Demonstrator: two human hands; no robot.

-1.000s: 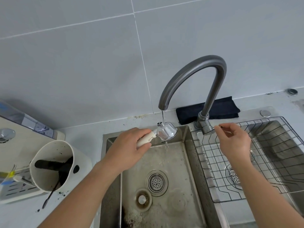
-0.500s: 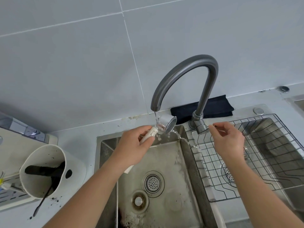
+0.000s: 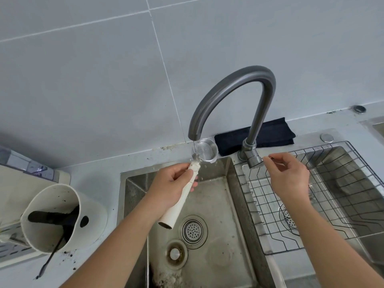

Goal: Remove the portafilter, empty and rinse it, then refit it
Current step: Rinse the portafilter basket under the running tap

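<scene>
Steel basket of the portafilter point(image 3: 204, 150) sits directly under the faucet point(image 3: 232, 100) spout at frame centre, mouth turned up and toward the camera, water in it, drops falling off the rim. Left hand point(image 3: 172, 188) wraps the cream handle near its neck, fingers closed round it; handle end points down toward the lower centre, over the left sink basin point(image 3: 214, 204). Right hand point(image 3: 288, 179) is at the faucet lever point(image 3: 254, 161), thumb and forefinger pinched on a thin part beside it; remaining fingers loosely curled.

Judgement: rinse step in hand. To do it well, keep the basket centred under the stream, tilt to swirl and tip out over the basin, repeat until water runs clear; keep flow modest to limit splash.

Surroundings: white knock box point(image 3: 60, 217) at lower left with dark grounds inside, specks on the counter beside it. Wire rack point(image 3: 311, 204) over the right basin. Dark cloth point(image 3: 270, 132) behind the faucet base. Drain strainer point(image 3: 192, 231) lower centre.

Obstacles: none in the basin; the spout sits close above the basket rim, so lifting risks a knock.
</scene>
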